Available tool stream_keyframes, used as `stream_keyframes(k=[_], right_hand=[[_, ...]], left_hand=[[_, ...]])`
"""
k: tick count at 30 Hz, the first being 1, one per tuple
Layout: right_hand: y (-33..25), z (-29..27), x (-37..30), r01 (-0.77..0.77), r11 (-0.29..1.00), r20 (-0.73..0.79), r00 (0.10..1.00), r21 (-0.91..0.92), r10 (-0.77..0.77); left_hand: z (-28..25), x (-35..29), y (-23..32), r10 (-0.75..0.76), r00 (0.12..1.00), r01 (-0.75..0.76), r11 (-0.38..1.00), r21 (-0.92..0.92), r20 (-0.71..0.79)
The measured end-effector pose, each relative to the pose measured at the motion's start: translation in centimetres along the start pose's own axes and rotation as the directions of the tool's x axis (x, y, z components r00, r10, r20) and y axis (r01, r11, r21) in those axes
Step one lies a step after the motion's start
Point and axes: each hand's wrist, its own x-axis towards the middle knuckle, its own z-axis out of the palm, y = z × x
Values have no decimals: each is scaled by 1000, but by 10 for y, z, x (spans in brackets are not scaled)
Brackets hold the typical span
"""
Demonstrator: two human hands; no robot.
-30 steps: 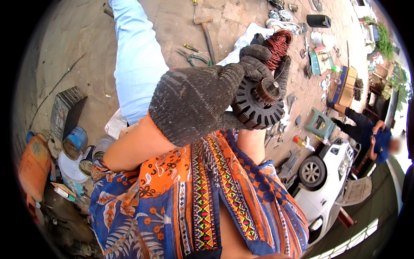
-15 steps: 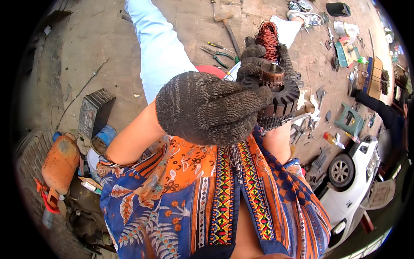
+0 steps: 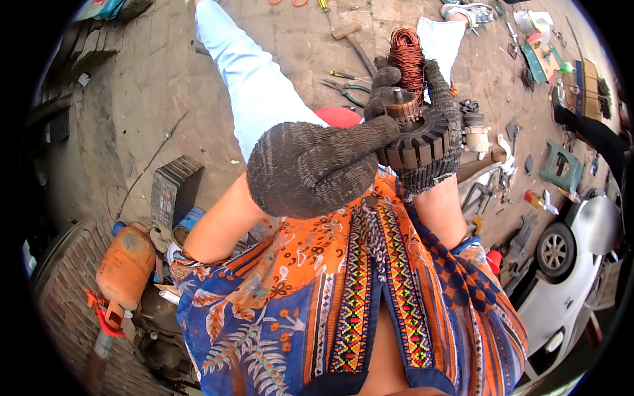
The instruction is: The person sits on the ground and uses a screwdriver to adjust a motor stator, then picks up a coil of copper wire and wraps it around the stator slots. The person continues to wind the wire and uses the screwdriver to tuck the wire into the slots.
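Note:
My right hand, in a dark knit glove, is closed round a motor armature with a slotted dark core and a copper commutator facing up. A bundle of reddish copper wire stands up between that hand's raised fingers and thumb, just beyond the armature. From the left my gloved left hand reaches across, fingers curled and pressed against the core's near left side below the commutator. Its fingertips are partly hidden there. Both hands are in front of my patterned shirt.
Pliers, a screwdriver and a hammer lie on the ground ahead. An orange gas cylinder and dark metal box are at left. At right are a green stool, scattered parts and a white toy car.
The view has shifted, so the surroundings sit farther right. The armature has tilted, its commutator leaning left, and my left hand's fingers have slid slightly left along it.

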Motion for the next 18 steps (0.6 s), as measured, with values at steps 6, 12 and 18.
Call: stream_keyframes(k=[6,12,18], right_hand=[[0,2,8,-32,997,32,999,73,30],[1,6,17,-48,997,74,996,68,43],[3,9,24,-53,999,115,992,6,52]], left_hand=[[-16,10,6,74,996,-81,988,133,59],[-1,4,-3,-103,991,109,991,79,-80],[5,7,0,-283,951,263,952,-156,-127]])
